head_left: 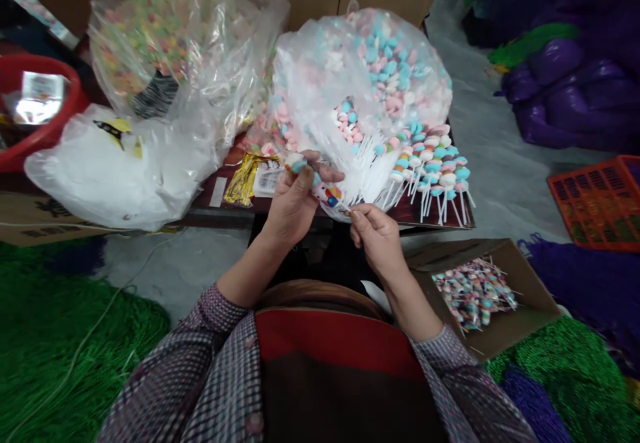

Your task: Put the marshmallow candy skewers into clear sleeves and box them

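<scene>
My left hand [293, 203] is wrapped around a marshmallow pop [327, 194] in a clear printed wrapper, held above the table's front edge. The thumb presses on its blue and white pieces. My right hand [376, 235] pinches the pop's lower end, near the stick; whether a tie is between the fingertips is too small to tell. Just beyond my hands lie loose white sticks [373, 170]. To their right, marshmallow skewers [435, 160] are stacked with sticks toward me. Gold twist ties [243, 180] lie left of my left hand, beside a small white label pack [267, 180].
A large bag of pastel marshmallows [407, 56] and a bag of coloured sweets [145, 30] stand behind. At left are a white plastic bag [115, 176] and a red basin [75, 100]. A cardboard box [533, 300] of wrapped pops sits low right, near an orange crate [595, 200].
</scene>
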Demonstrator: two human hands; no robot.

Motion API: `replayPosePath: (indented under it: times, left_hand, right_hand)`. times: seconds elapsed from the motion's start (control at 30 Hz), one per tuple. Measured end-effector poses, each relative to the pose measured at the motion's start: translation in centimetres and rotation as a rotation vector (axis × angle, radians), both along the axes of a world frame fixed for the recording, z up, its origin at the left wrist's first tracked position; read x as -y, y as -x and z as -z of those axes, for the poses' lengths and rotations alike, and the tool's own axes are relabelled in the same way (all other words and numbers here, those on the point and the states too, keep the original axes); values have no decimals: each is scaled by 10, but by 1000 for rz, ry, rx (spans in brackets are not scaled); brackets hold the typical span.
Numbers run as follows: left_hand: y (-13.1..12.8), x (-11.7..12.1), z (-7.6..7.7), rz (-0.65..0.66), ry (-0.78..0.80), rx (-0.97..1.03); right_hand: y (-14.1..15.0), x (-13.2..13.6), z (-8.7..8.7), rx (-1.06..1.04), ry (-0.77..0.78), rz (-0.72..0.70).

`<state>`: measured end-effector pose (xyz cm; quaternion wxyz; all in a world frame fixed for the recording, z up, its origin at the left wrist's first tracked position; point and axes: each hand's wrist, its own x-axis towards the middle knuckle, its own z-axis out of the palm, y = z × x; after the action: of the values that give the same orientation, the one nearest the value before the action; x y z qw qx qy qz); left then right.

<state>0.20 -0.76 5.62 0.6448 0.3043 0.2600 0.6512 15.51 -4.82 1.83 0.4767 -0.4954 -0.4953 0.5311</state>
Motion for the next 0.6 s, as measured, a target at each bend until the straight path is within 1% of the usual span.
replayPosePath:
  times: [0.1, 0.17, 0.3, 0.37, 0.5, 0.53, 0.6]
  left_hand:
    - [-6, 0, 4, 45, 6, -3]
    - [-5, -2, 4, 45, 22, -11]
    - [-2, -5, 5, 2, -9, -41]
    - [-4, -3, 11, 27, -6, -101]
    - [-6, 7, 29, 175, 38, -254]
    - [-4, 8, 33, 180, 28, -276]
    - [1, 9, 38, 141, -17, -314]
  right_hand:
    - [11, 2, 0, -59, 18, -4]
    - [11, 3, -1, -65, 24, -29]
    - [4, 2, -4, 35, 2, -84]
    - [6, 2, -5, 45, 1, -77]
    - [15, 2, -6, -45, 16, -66]
    - [16, 2, -6, -60, 18, -63]
    - [16, 2, -5, -71, 16, -55]
